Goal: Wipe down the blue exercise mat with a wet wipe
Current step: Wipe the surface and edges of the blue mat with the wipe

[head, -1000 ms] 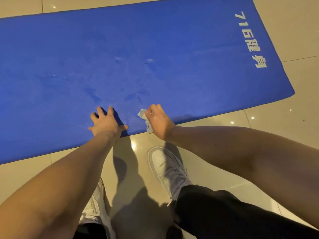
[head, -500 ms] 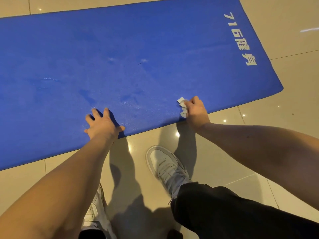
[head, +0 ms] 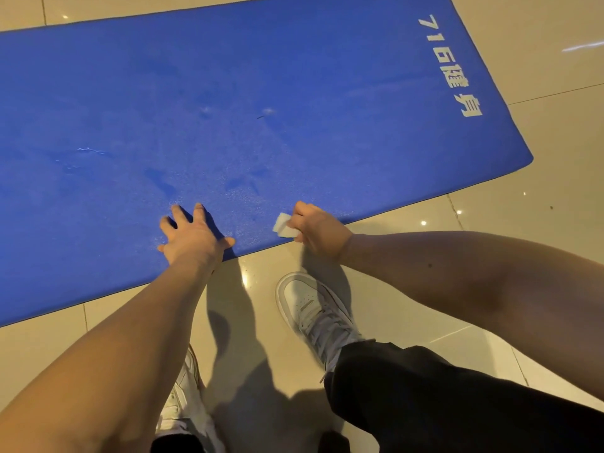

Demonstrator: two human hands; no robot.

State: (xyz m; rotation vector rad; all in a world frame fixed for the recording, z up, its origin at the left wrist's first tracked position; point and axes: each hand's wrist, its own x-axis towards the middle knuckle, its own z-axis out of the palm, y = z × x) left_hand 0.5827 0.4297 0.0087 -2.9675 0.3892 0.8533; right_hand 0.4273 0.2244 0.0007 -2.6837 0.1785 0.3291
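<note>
The blue exercise mat [head: 261,93] lies flat on the tiled floor and fills the upper part of the view, with white lettering near its right end. My left hand [head: 192,237] rests flat on the mat's near edge, fingers spread. My right hand [head: 318,232] grips a small folded white wet wipe [head: 283,225] and holds it against the mat's near edge, a short way right of the left hand. Darker damp patches show on the mat just beyond both hands.
Glossy beige floor tiles [head: 539,223] surround the mat. My white right shoe [head: 313,308] stands on the tiles just below the mat's edge, with a black trouser leg [head: 441,403] behind it. My left shoe [head: 183,397] shows partly under my left arm.
My right hand has slid the wipe back to the left along the mat's near edge, after sweeping right half a second earlier. The left hand has stayed planted.
</note>
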